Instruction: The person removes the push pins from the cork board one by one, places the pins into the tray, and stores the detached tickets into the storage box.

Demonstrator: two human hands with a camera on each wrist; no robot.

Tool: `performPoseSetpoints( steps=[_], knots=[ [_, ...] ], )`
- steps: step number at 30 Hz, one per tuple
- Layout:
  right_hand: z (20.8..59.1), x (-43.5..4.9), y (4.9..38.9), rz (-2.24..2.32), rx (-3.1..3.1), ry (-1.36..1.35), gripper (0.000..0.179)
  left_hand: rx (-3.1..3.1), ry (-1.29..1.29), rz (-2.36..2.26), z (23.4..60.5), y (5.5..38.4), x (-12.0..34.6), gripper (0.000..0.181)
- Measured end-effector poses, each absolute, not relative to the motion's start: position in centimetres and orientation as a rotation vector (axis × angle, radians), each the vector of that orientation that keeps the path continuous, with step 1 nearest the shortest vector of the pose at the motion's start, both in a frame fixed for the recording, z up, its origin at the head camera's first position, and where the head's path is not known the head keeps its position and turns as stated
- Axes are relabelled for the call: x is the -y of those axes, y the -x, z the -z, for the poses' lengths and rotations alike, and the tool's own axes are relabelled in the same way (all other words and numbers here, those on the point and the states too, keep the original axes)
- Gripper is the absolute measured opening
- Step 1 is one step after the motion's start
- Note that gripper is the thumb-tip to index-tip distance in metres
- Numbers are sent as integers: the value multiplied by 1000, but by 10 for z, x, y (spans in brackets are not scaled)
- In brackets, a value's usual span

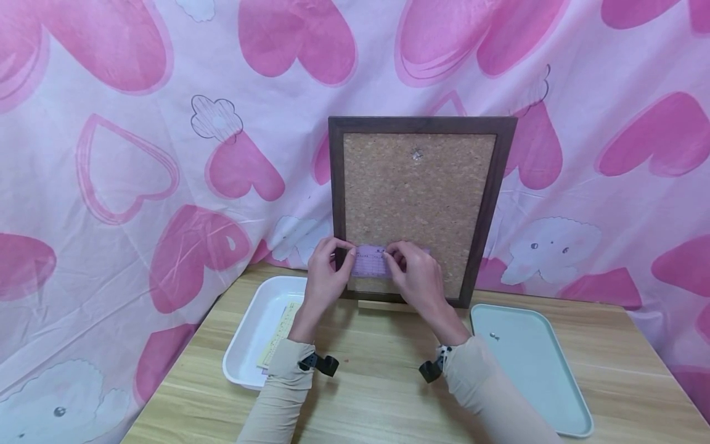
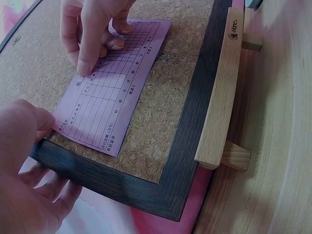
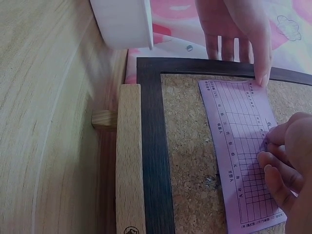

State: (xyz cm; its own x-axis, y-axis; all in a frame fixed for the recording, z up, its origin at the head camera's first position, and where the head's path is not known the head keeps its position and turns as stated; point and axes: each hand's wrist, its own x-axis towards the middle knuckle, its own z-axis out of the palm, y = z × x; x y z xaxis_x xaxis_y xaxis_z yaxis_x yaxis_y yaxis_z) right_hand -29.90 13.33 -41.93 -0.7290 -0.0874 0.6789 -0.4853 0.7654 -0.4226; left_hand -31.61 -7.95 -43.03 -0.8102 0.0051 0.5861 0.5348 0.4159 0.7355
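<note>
A purple printed receipt slip point(image 2: 97, 107) lies against the lower part of a dark-framed cork board point(image 1: 418, 197). My left hand point(image 1: 326, 274) is at the slip's left end. There it holds a corner at the frame's edge, the other fingers reaching behind the frame point(image 2: 112, 183). My right hand point(image 1: 417, 271) has its thumb and curled fingers pinched at the slip's upper edge, near the printed title. I cannot tell whether something small sits between those fingertips. A shiny clear piece point(image 3: 210, 181) shows on the cork just below the slip.
Another clear piece point(image 1: 416, 155) sits high on the cork. A wooden stand point(image 2: 222, 92) supports the board. At left is a white tray point(image 1: 244, 333) with yellow slips point(image 1: 280, 330); at right, a pale green tray point(image 1: 532, 364) with small shiny pieces point(image 1: 494, 336). Patterned cloth hangs behind.
</note>
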Motion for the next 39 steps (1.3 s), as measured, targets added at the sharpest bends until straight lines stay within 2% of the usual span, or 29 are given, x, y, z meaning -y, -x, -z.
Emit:
performPoseSetpoints(
  steps=[28, 39],
  knots=[
    [423, -151, 281, -871, 2279, -535, 6, 2169, 453, 1392, 430, 318, 77, 6],
    [432, -189, 263, -931, 2201, -494, 6, 2177, 421, 1353, 427, 313, 85, 6]
  ],
)
